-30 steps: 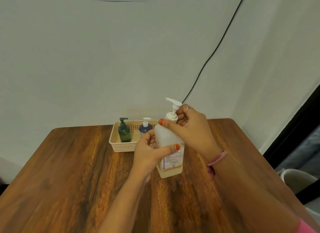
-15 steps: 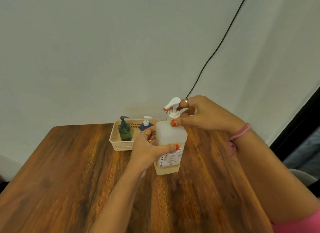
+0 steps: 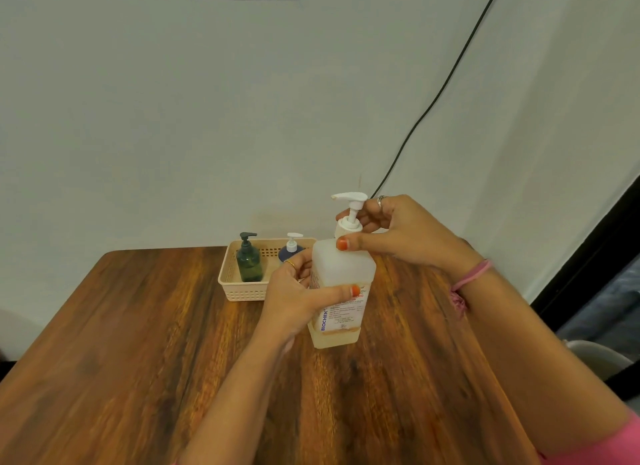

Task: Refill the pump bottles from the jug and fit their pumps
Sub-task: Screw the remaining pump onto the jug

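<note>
Wooden desk (image 3: 138, 378) with a basket and one large bottle on it

The desk has a dark, reddish-brown grain and rounded far corners, and its far edge sits near a pale wall. A cream slotted basket (image 3: 242, 289) stands on it near the far edge, at about the middle. Just in front of the basket and to its right, a large translucent pump bottle (image 3: 341, 274) stands upright on the wood, with a little yellowish liquid at its bottom.

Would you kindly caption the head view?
Left hand steadies a bottle while right hand grips its pump.
</note>
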Available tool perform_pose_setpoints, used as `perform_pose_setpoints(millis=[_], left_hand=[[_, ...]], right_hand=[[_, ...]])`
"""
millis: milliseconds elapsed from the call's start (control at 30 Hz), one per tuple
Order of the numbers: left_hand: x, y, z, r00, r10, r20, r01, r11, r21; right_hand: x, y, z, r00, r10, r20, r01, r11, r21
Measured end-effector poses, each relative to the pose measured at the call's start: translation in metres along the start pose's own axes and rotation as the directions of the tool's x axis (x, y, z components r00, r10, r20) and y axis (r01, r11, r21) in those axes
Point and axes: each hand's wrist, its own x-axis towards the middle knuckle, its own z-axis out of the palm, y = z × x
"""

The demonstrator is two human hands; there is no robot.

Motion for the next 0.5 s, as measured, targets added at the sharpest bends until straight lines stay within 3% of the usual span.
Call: perform_pose_setpoints(millis=[67,167,267,433,500], left_hand=[[0.000,-0.001,0.000,1.000,-0.007,-0.002,0.007,1.000,0.005],[0.000,-0.002,-0.001,1.000,-0.008,-0.011,0.008,1.000,-0.002],[0.000,-0.001,-0.002,1.000,-0.017,-0.013,0.017,1.000,-0.004],[-0.001,-0.002,-0.002,0.999,-0.020,-0.033,0.018,0.999,-0.046],[-0.002,-0.003,-0.002,0.999,-0.017,-0.038,0.016,1.000,-0.026]], right_hand=[[0.000,0.001,-0.001,1.000,0.005,-0.005,-0.005,1.000,0.014],[-0.005,0.000,-0.008,0.995,0.009,0.101,-0.018,0.997,0.081],[-0.007,0.001,-0.006,0.991,-0.045,0.123,0.042,0.999,0.021],[-0.007,0.009,0.024,0.966,0.016,-0.260,0.008,0.996,0.089],[-0.010,0.011,0.036,0.940,0.040,-0.338,-0.010,0.996,0.091]])
